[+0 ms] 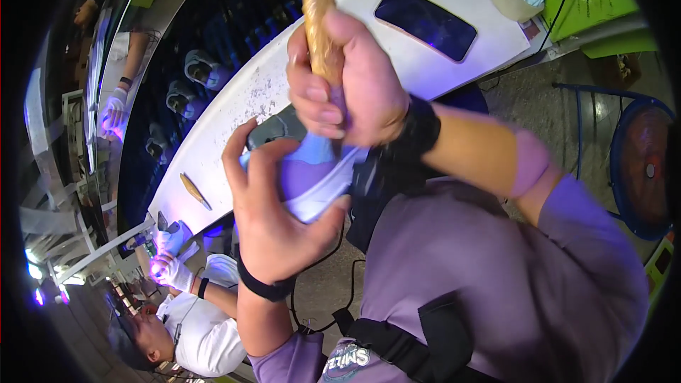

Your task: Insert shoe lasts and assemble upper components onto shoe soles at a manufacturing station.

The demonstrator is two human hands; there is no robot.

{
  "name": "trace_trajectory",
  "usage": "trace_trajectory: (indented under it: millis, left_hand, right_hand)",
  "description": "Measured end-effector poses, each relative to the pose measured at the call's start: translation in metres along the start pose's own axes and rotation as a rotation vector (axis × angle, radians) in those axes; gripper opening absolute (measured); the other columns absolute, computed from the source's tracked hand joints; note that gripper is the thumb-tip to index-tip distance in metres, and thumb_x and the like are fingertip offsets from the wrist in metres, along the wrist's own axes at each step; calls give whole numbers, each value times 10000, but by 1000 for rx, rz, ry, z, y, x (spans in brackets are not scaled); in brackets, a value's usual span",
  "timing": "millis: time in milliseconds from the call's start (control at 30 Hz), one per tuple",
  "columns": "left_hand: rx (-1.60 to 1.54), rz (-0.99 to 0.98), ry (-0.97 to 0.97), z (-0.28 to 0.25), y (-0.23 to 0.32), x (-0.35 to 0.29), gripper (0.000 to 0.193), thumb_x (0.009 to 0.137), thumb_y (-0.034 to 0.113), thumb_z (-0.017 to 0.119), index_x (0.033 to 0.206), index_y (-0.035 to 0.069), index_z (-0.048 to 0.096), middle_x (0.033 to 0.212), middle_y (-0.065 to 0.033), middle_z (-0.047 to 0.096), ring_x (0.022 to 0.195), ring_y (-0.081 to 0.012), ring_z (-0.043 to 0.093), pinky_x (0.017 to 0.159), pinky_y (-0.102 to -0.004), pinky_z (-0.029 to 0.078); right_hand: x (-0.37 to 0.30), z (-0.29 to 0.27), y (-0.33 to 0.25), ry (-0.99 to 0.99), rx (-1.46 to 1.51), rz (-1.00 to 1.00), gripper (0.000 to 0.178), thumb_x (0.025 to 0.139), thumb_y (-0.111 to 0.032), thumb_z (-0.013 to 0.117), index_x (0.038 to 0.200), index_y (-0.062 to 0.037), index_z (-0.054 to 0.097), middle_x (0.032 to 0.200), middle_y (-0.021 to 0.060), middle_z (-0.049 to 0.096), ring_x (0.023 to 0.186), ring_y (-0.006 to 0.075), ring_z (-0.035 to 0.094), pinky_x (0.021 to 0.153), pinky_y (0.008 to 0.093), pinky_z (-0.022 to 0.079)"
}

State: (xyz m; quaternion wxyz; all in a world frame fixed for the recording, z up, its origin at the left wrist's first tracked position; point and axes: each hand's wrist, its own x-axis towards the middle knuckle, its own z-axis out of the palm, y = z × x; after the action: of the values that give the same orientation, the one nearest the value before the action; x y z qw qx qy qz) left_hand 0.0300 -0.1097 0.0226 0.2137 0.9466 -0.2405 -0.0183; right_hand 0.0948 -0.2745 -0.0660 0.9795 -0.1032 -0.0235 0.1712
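Right hand (pixel 358 74): clenched around a tool, thumb up along the handle, a black wristband (pixel 422 128) behind it.
Tool (pixel 323 32): upright in the right fist, its tan handle wrapped in something shiny and standing above the fingers with a grey tip; its lower end is lost behind the fist (what kind of tool, one cannot tell).
Left hand (pixel 273 213): grasping a shoe just below the right hand, fingers spread over the shoe's left side, thumb along its lower edge; a second black band (pixel 266 285) circles the wrist.
Shoe (pixel 305 179): between the two hands, purple, blue and white, partly covered by the fingers.
Table (pixel 227 131): white, curved, beneath and beyond both hands, dark specks scattered to the left of the right hand.
Small tool (pixel 193 190): brownish, slender, lying on the table to the left of the left hand.
Phone (pixel 425 23): dark-faced, flat on the table, up and to the right of the right hand.
Pale shoes (pixel 216 76): beyond the table, left of the right hand.
Co-worker (pixel 209 333): down and left of the left hand, white-gloved.
Fan (pixel 635 170): round, far right of both hands.
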Motion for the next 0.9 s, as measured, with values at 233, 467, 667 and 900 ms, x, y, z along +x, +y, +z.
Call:
trace_trajectory:
  millis: [233,467,667,900]
  left_hand:
    - [-171,-28,35,18,-58,3,692,622,416,787,1137,3,582,1388,-253,443,1232,-389,504,1025,-449,418]
    - [-370,-182,115,7,-99,-21,727,637,495,766,1109,-15,552,1397,-272,437,1285,-379,458,1087,-465,349]
    - [-567,-57,48,9,-150,-9,782,720,506,771,1290,34,519,1388,-250,463,1344,-375,433,1116,-455,341]
    - [-1356,-417,506,-21,-233,-26,503,944,211,678,1348,39,433,1046,-147,657,811,-178,648,751,-350,614]
  right_hand:
    - [-2,-132,-183,345,-2166,-328,449,957,-341,580,1296,-49,548,915,164,673,815,293,697,727,404,566]
    - [-10,-90,-167,209,-2481,-389,594,855,-271,669,1402,-99,511,1252,212,591,1191,405,551,1048,527,424]
    - [-12,-78,5,-259,-1819,-51,868,735,-349,857,1462,-68,475,1332,256,587,1226,358,592,1068,402,457]
    - [65,26,-49,-49,-1504,-758,524,920,-307,685,1316,17,571,1114,58,684,1038,150,638,929,339,502]
